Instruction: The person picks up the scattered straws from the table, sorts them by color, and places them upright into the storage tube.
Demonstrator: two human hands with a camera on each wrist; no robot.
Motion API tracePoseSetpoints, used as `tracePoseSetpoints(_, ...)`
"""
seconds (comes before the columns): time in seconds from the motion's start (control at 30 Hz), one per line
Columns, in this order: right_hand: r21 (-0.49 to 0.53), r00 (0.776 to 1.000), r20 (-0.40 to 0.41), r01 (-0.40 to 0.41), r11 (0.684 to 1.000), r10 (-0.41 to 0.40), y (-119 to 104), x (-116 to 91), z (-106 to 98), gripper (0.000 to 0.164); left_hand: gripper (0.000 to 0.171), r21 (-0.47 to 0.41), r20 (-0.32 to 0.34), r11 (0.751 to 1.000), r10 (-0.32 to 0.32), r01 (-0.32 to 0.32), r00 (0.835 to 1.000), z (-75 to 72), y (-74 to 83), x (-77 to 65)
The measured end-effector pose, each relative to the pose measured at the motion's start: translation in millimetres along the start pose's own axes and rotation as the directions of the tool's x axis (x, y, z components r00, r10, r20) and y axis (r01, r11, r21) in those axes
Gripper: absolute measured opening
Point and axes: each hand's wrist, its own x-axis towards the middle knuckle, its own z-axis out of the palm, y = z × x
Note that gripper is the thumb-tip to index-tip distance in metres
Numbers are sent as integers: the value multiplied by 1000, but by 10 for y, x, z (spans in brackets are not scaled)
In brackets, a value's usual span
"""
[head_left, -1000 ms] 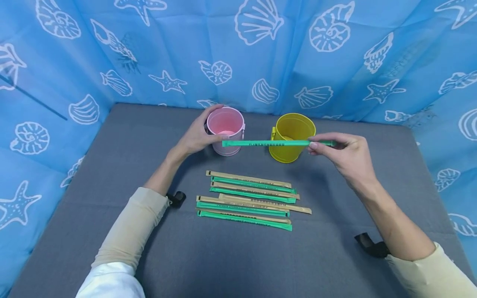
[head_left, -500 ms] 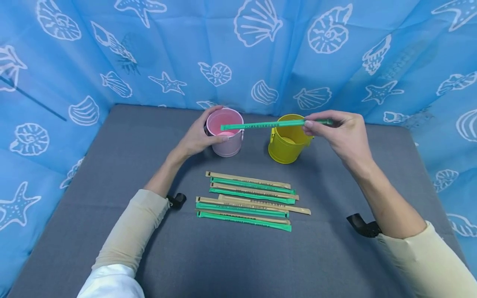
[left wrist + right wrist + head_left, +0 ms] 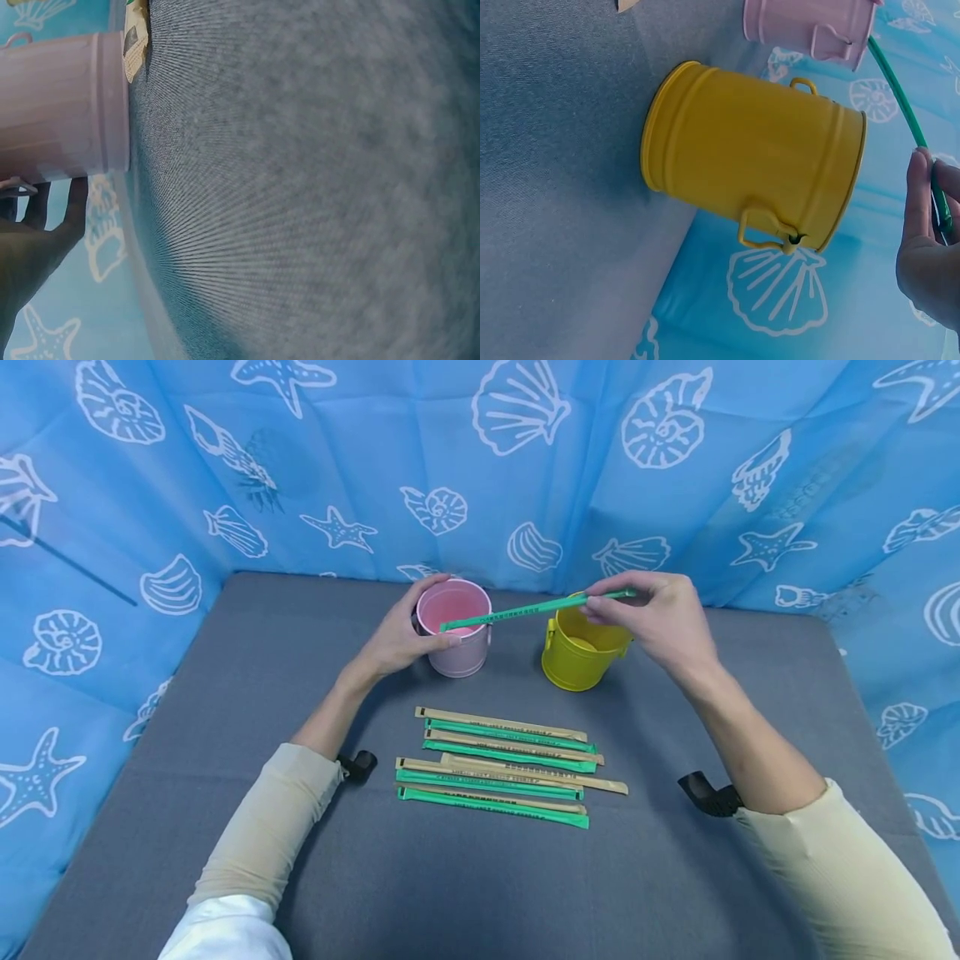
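My left hand (image 3: 397, 631) holds a small pink bucket (image 3: 459, 658) by its left side, thumb at the front rim and fingers behind. In the left wrist view those fingers show beside the pink bucket wall (image 3: 56, 112). My right hand (image 3: 663, 620) pinches a long green wrapped straw (image 3: 525, 611) near its right end, above the yellow bucket (image 3: 573, 667). The straw slopes down leftward, and its far end overlaps the pink bucket's mouth. From the right wrist, the green straw (image 3: 898, 91) meets the pink bucket's rim, beyond the yellow bucket (image 3: 750, 142).
Several tan wrapped straws (image 3: 501, 721) and green wrapped straws (image 3: 495, 810) lie side by side on the grey table (image 3: 480, 893), in front of the buckets. A blue curtain (image 3: 360, 460) with white shell prints hangs right behind and along both sides.
My right hand has moved up, away and leftward with the green straw, which has gone from level to sloping, its left end now at the pink bucket's mouth. The left hand has stayed put.
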Motion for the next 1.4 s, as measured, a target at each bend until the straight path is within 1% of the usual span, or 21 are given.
tracePoseSetpoints(0.17, -17, 1000, 16, 27, 999, -27, -13, 86, 59, 31, 87, -3, -1, 1000, 0, 0, 1000, -4, 17, -4)
tracePoseSetpoints(0.3, -4, 999, 23, 35, 999, -35, -15, 156, 111, 30, 87, -14, 2, 1000, -2, 2, 1000, -3, 27, 10)
tracePoseSetpoints(0.4, 34, 999, 30, 44, 998, -45, -10, 202, 157, 30, 87, -12, 5, 1000, -3, 3, 1000, -2, 32, 20)
tracePoseSetpoints(0.5, 102, 998, 38, 55, 993, -59, -3, 238, 211, 29, 89, -12, 7, 1000, -5, 5, 1000, -3, 43, 18)
tracePoseSetpoints(0.57, 157, 996, 33, 73, 985, -79, 3, 257, 252, 27, 88, -10, 12, 1000, -11, 11, 1000, -2, 155, -21)
tracePoseSetpoints(0.73, 322, 991, 6, 124, 938, -133, 31, 296, 362, 26, 86, -10, 25, 1000, -30, 30, 999, 0, 410, -108)
tracePoseSetpoints(0.87, 410, 991, -5, 121, 904, -130, 45, 312, 443, 28, 85, -17, 31, 999, -35, 35, 999, 4, 377, -103)
tracePoseSetpoints(0.93, 443, 992, -3, 114, 890, -125, 46, 321, 481, 28, 85, -23, 31, 999, -33, 34, 999, 4, 291, -78)
tracePoseSetpoints(1.03, 470, 993, 1, 107, 876, -122, 40, 339, 526, 27, 88, -21, 27, 999, -30, 31, 999, 2, 137, -37)
tracePoseSetpoints(1.1, 475, 993, 8, 104, 874, -122, 35, 352, 545, 27, 90, -12, 21, 1000, -27, 28, 999, 2, 40, -11)
tracePoseSetpoints(1.13, 474, 993, 12, 99, 875, -118, 31, 357, 553, 28, 90, -6, 18, 1000, -25, 25, 1000, 2, 22, -9)
tracePoseSetpoints(1.27, 473, 992, 32, 91, 876, -121, 29, 375, 580, 30, 89, -4, 16, 1000, -18, 18, 1000, 0, -1, -7)
tracePoseSetpoints(1.4, 494, 992, 37, 86, 865, -119, 30, 386, 620, 34, 87, -22, 16, 1000, -12, 13, 1000, -1, -3, -9)
